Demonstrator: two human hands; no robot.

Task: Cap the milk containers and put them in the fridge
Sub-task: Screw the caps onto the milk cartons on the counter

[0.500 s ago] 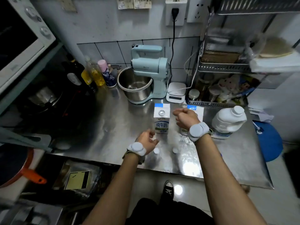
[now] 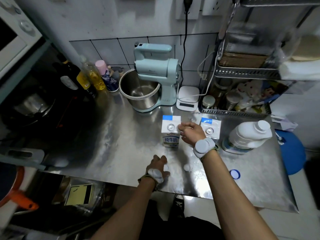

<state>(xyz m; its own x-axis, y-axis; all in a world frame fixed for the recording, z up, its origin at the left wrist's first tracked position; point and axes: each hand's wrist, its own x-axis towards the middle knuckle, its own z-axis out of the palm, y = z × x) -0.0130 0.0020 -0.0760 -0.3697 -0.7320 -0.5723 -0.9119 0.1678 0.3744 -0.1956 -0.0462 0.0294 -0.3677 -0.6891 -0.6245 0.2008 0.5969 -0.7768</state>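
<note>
Steel desk [image 2: 121, 144], our left hand [image 2: 156, 168] against a white cap [image 2: 166, 168], grip unclear, our right hand [image 2: 190, 134] loosely curled, empty, between two uncapped milk cartons [image 2: 170, 135] [image 2: 210, 127]

Counter [image 2: 121, 144]: bare steel, silver-grey w/ white glare patches. L carton [image 2: 170, 135]: white, blue band across top, blue lettering on front. R carton [image 2: 210, 126]: white w/ blue patch on top. Jug [image 2: 249, 137]: white, white cap, blue-green label at base. Cap [image 2: 187, 168] + 2nd cap [image 2: 166, 168]: both white. Lid [image 2: 234, 174]: white centre, blue rim. Mixer [image 2: 155, 70]: pale mint-blue; bowl [image 2: 140, 94] steel. Scale [image 2: 187, 97]: white. Wall tiles [image 2: 107, 49]: white, black grout grid. Pink-capped bottle [image 2: 105, 75]: navy/white print. Oil bottle [image 2: 94, 77]: yellow. Stool [image 2: 290, 153]: blue. Handle [image 2: 22, 202]: orange.
</note>
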